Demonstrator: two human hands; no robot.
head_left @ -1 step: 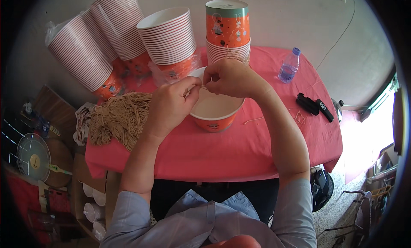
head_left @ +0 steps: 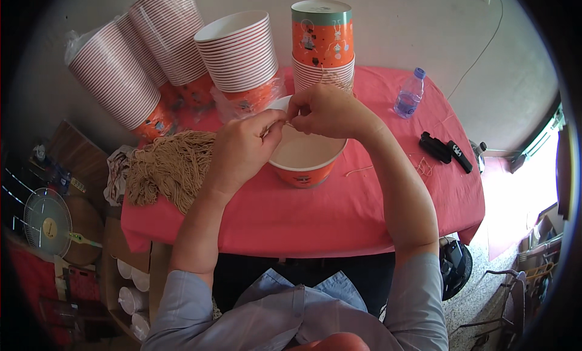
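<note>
An orange paper bucket (head_left: pixel 306 178) with a white inside and rim stands upright on the table in front of me. Both my hands are above its far rim, fingertips close together. My left hand (head_left: pixel 242 145) is closed in a pinch, and so is my right hand (head_left: pixel 330 111). A short bit of thin pale cord (head_left: pixel 287 124) shows between the fingertips; most of it is hidden by the fingers. Left of the bucket, beside my left forearm, lies a heap of tan cords (head_left: pixel 170 166). A loose piece of cord (head_left: pixel 359 170) rests right of the bucket.
Behind stand stacked paper buckets (head_left: pixel 236 54), some in clear plastic, and another stack topped by an upside-down bucket (head_left: pixel 321 42). A water bottle (head_left: pixel 410 95) and black objects (head_left: pixel 445 151) sit on the right of the red-covered table (head_left: pixel 303 223). A fan (head_left: pixel 48 223) is at left.
</note>
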